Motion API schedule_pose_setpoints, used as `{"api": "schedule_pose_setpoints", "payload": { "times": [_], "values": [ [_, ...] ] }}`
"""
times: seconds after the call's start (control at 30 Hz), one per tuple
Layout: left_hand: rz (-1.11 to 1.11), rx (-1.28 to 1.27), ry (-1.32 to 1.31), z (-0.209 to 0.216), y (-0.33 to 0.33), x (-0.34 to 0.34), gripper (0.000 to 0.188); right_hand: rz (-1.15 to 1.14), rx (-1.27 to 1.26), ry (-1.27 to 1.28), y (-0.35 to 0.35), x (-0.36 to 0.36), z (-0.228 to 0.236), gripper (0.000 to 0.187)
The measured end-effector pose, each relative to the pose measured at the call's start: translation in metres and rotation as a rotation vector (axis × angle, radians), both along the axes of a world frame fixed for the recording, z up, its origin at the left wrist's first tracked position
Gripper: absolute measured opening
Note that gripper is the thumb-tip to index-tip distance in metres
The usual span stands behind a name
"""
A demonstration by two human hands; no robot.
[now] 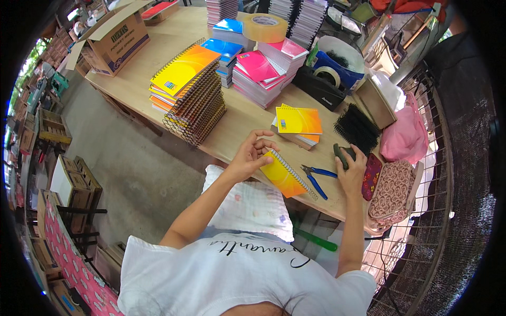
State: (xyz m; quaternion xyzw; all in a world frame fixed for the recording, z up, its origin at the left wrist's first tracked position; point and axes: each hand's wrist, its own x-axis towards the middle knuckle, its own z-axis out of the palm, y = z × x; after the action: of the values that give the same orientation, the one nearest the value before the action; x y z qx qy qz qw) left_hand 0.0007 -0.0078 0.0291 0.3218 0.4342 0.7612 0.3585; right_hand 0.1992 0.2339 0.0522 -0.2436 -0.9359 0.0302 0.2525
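Note:
My left hand (251, 159) pinches the upper corner of a small yellow-orange notebook (286, 179), its thumb on the cover. The notebook hangs tilted at the table's front edge, a wire spiral running along its right side. Farther right, my right hand (351, 171) has its fingers curled around a dark green curved tool (343, 156); its kind is not clear. Between the hands lie blue-handled cutting pliers (318, 180) with the jaws toward the left. Beyond them a short stack of yellow-orange notebooks (299, 122) rests on the table.
A tall stack of spiral notebooks (192, 87) stands left on the table (240, 117). Behind are pink notebooks (262, 71), clear tape (265, 27) and a cardboard box (117, 43). Black spiral coils (357, 129), a patterned pouch (394, 190) and a pink bag (405, 134) sit right.

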Motion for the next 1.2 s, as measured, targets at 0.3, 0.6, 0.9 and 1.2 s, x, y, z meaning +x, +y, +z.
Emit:
{"api": "schedule_pose_setpoints", "payload": {
  "times": [0.3, 0.6, 0.9, 1.2],
  "values": [
    [0.072, -0.106, 0.026, 0.009, 0.004, 0.009, 0.074, 0.202, -0.008, -0.168, -0.051, 0.015, -0.038, 0.048],
    [0.044, -0.192, 0.048, 0.030, 0.001, 0.017, 0.078, 0.526, 0.178, 0.057, -0.066, -0.024, 0.071, 0.042],
    [0.100, -0.318, 0.104, 0.036, -0.003, 0.013, 0.080, 0.684, 0.638, -0.004, -0.069, -0.053, 0.092, 0.036],
    [0.383, -0.246, 0.575, 0.052, -0.007, 0.022, 0.054, 0.449, -0.576, -0.064, -0.074, -0.029, 0.087, 0.028]
  ]
}}
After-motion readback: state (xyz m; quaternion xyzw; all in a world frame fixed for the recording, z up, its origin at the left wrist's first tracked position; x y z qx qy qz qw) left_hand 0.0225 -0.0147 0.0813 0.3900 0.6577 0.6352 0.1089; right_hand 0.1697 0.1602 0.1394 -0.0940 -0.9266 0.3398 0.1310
